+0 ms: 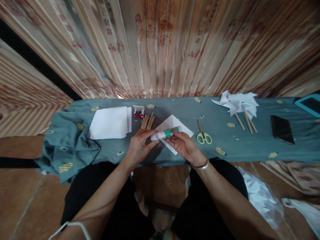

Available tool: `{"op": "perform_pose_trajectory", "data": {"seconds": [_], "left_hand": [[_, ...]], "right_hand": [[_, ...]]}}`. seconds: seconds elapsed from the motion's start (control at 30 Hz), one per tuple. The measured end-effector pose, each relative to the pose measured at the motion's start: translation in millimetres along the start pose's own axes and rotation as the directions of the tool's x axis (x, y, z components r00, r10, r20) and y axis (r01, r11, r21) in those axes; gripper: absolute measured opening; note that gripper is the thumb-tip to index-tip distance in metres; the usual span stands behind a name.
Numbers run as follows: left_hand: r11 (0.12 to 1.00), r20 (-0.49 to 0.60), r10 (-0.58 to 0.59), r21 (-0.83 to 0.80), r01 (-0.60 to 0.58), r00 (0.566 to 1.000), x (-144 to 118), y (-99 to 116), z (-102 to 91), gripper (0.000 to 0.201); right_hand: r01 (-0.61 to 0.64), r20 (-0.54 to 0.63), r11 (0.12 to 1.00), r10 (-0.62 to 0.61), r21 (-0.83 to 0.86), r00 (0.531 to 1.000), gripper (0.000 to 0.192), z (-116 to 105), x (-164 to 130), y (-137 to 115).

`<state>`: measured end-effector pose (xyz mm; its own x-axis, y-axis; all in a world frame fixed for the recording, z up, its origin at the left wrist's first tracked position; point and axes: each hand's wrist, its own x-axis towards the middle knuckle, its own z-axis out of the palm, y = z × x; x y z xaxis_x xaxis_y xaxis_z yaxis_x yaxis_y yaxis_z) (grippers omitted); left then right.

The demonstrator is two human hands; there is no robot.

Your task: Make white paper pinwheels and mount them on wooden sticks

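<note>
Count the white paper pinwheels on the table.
2, as far as I can tell: the pinwheels lie overlapping at the far right of the blue cloth, beside the phone. Three sticks show beneath them, so a third may be hidden.

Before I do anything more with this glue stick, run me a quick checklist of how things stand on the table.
1. Glue stick held by both hands, left hand and right hand: ok.
2. Cap off or on: cannot tell.
3. White paper square lies flat beneath the hands: ok.
4. Wooden sticks lie beside the paper: ok.
5. Scissors lie closed to the right, apart from the hands: ok.
6. Spare paper stack on the cloth: ok.
</note>
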<state>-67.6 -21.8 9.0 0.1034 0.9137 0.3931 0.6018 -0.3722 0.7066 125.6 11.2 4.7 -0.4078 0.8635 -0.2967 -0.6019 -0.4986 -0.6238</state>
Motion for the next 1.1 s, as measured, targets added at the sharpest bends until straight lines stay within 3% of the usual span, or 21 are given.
{"op": "perform_pose_trajectory", "data": {"seconds": [0.43, 0.63, 0.83, 0.93, 1.0, 1.1], "left_hand": [[0.990, -0.014, 0.121, 0.070, -0.120, 0.993, 1, -3, 0.0, 0.028], [0.991, -0.022, 0.126, 0.048, -0.124, 0.992, -1, -6, 1.2, 0.027], [0.997, 0.058, -0.044, -0.062, 0.047, 0.997, -11, -4, 3.1, 0.022], [0.978, 0.013, -0.193, -0.075, 0.194, 0.981, -15, -14, -5.8, 0.023], [0.960, -0.115, -0.278, -0.014, 0.279, 0.954, -16, -28, -16.8, 0.026], [0.939, -0.191, -0.302, 0.107, 0.326, 0.934, -17, -50, -32.9, 0.029]], "right_hand": [[0.100, -0.016, 0.979, -0.105, -0.175, 0.994, 0.028, 0, 1, 5], [0.037, 0.002, 0.982, -0.037, -0.187, 0.999, 0.030, 5, -1, 11], [-0.044, 0.080, 0.968, 0.066, -0.249, 0.995, 0.026, 11, -5, 24], [-0.026, 0.106, 0.935, 0.067, -0.353, 0.992, 0.029, 11, -7, 21], [0.031, 0.087, 0.901, 0.007, -0.432, 0.996, 0.031, 5, -7, 11], [0.193, 0.051, 0.778, -0.203, -0.598, 0.978, 0.026, -13, -9, -11]]}}
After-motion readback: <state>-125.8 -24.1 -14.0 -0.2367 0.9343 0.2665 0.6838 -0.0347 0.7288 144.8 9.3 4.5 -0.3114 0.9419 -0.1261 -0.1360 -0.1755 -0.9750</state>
